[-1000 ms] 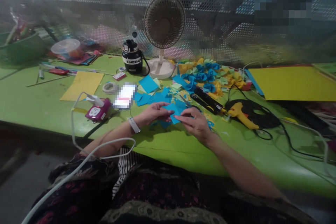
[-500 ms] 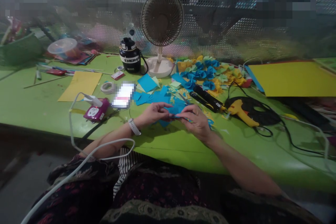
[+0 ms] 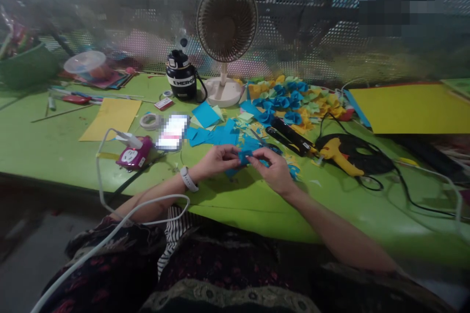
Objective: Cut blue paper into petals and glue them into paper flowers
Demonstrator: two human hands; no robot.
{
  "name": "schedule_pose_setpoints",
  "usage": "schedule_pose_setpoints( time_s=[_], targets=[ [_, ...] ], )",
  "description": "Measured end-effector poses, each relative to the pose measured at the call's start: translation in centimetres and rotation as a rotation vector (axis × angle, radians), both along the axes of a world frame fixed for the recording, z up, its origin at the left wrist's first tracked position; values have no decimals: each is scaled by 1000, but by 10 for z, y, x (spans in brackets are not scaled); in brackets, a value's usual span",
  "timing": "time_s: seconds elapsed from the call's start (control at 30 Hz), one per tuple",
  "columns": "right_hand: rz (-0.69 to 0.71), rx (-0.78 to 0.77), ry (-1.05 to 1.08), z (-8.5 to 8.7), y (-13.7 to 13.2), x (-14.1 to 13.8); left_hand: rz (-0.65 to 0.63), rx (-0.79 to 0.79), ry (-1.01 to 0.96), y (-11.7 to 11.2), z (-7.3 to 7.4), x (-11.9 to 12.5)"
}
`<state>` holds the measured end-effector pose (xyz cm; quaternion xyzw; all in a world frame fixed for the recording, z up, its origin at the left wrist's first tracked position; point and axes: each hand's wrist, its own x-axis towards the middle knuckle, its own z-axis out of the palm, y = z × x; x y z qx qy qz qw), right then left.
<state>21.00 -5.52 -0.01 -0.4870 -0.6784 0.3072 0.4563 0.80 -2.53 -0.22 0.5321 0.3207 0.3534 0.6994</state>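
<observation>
The small blue paper point(image 3: 243, 158), pinched at opposite sides by the left hand point(image 3: 220, 159) and the right hand point(image 3: 272, 168) above the green table point(image 3: 235, 208), should be held lightly so that tearing is avoided.

Sports a pale wristband point(image 3: 189, 179) on the L wrist, smooth and rounded, w/ tiny dk marks along the strap. Leaves both forearms bare. Wears v. dark, near-blk clothing point(image 3: 220, 259) down below, dotted w/ sm. pinkish-red motifs, then breaks into an olive-brn band point(image 3: 238, 298) w/ round dk medallions. Flashes b/w striped fabric point(image 3: 171, 239) L of ctr! Turns v. dim by the R forearm, pattern unclear.
</observation>
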Motion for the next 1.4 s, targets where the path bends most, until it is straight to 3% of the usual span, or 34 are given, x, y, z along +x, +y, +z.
schedule_pose_setpoints(
  time_s=[0.2, 1.13, 1.4],
  targets=[
    [-16, 23, 7, 4, -1, 0, -30, -47, -27, -4, 6, -2],
    [-7, 66, -33, 3, -1, -2, 19, -25, 12, -3, -3, 3],
    [-44, -106, 122, 4, 0, 1, 14, -92, -21, -2, 1, 4]
  ],
)
